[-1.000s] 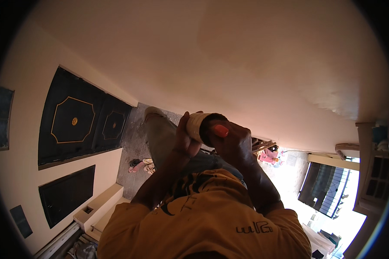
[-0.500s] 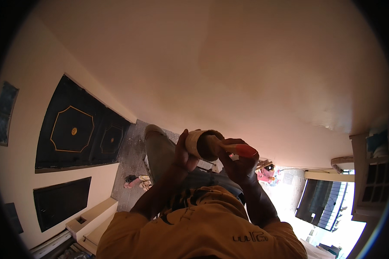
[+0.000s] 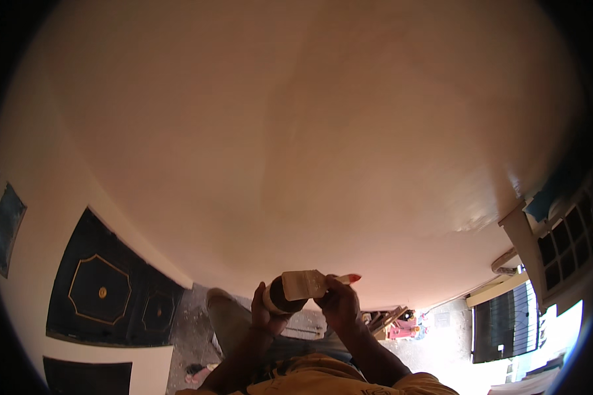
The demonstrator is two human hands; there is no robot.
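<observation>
My left hand is wrapped round a small pale round tub, its dark open mouth tilted toward the right. A wide flat paintbrush with a red-tipped handle is gripped by my right hand near the bristle end. The pale brush head lies across the mouth of the tub, at or just above its rim; whether they touch I cannot tell. What the tub contains is too dark to see.
A broad cream wall rises in front, with a shiny patch at right. To the left stands a dark door with gold trim. A panelled window and a bright gateway are at right. Wooden pieces lie below.
The brush head has come up out of the tub and now shows across its mouth. My view has tilted upward, showing more wall, and both hands appear lower.
</observation>
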